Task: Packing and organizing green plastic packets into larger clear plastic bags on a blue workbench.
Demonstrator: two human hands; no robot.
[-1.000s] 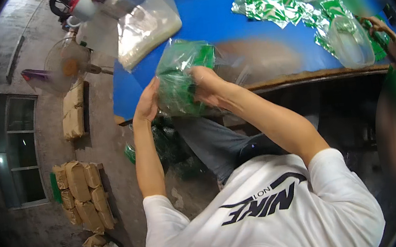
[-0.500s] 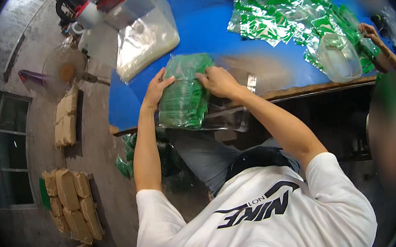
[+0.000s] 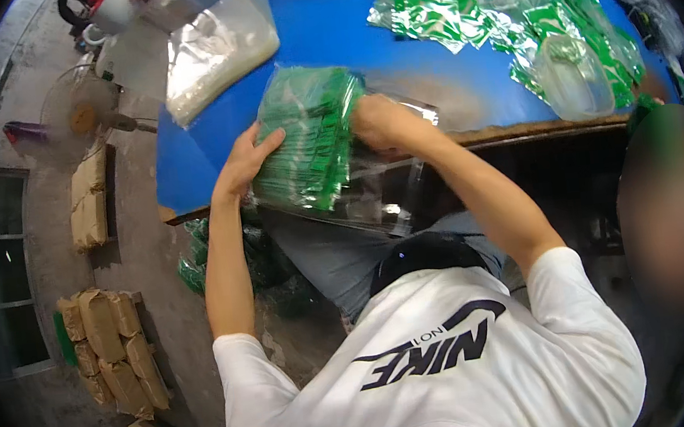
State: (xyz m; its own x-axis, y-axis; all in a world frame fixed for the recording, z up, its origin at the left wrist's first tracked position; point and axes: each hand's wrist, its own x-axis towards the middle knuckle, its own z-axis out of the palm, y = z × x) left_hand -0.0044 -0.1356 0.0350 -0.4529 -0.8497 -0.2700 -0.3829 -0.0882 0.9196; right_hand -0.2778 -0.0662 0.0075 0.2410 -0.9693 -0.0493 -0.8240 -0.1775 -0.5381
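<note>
- Stack of green packets [image 3: 301, 143]: over the blue table's [image 3: 321, 15] near edge, toward its left corner.
- Left hand [image 3: 247, 163]: clamped on the stack, thumb on top.
- Right hand [image 3: 389, 123]: apart from the left, against the stack; cannot tell its grip.

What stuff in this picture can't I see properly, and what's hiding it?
In the head view:
Right hand: fingertips hidden by the hand itself, so their grip is unclear.
Left hand: some fingers hidden behind the stack of green packets.
Pile of loose green packets: far end cut off by the upper edge.
Electric fan: blades too blurred to count.
Window: dark panes hide whatever lies beyond.
</note>
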